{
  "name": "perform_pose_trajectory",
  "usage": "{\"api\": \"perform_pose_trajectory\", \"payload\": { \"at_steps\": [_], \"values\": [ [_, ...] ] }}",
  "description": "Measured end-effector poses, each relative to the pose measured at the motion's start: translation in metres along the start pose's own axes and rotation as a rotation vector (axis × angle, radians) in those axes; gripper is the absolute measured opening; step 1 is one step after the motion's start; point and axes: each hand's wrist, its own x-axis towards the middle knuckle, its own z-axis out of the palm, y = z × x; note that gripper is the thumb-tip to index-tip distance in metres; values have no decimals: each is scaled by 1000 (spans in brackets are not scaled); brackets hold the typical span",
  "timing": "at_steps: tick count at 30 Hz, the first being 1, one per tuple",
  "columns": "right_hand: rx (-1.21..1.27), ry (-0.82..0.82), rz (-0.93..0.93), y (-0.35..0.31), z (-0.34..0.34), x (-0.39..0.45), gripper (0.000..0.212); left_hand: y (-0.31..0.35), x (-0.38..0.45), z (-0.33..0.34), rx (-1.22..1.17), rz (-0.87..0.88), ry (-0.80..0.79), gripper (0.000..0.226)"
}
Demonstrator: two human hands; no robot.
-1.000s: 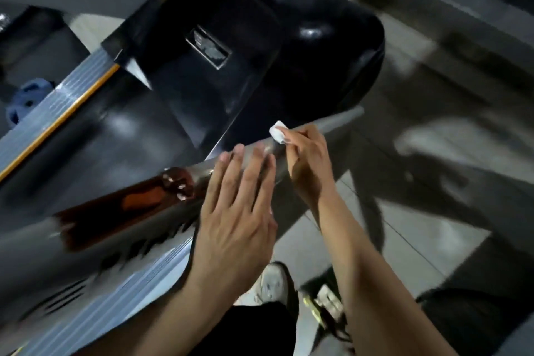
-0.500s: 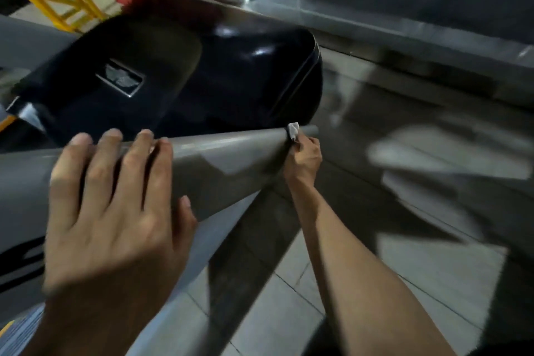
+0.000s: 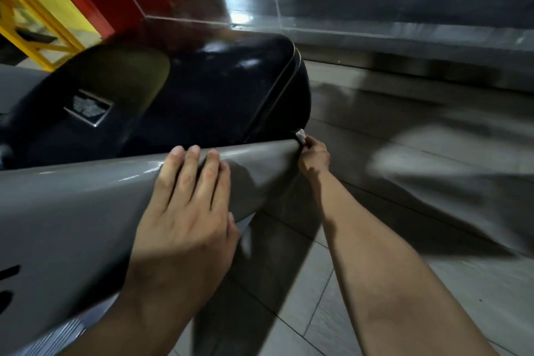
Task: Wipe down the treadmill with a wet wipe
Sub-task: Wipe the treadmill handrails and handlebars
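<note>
While the wipe [image 3: 300, 136] sits pinched in the right hand [image 3: 314, 156] at the far tip of the grey rail [image 3: 86, 199], that end looks nearly covered. Left hand [image 3: 185, 211] lies flat on the rail, fingers straight, holding nothing. Black hood [image 3: 202, 95] beyond: can't tell if wiped. Rail glossy, hood shiny. Tiled floor [image 3: 318, 312], red and yellow frame [image 3: 37, 23] behind.

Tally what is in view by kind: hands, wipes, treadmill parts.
Hands: 2, left hand flat on the grey upright, right hand pinching the wipe.
Wet wipes: 1, white wipe.
Treadmill parts: 2, grey upright, black motor cover.
Total: 5.
</note>
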Motion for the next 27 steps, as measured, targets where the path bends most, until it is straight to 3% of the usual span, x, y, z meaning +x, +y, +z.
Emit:
{"api": "perform_pose_trajectory", "payload": {
  "at_steps": [9,17,23,27],
  "values": [
    [138,164,166,29,7,12,31,5,-4,15,28,26,82,62],
    [0,150,-89,43,27,-111,28,12,1,14,-21,-13,-3,59],
    [-41,247,151,55,26,-27,33,13,3,19,-14,6,41,56],
    [-109,147,99,61,35,-83,34,14,7,21,-28,-5,7,56]
  ]
}}
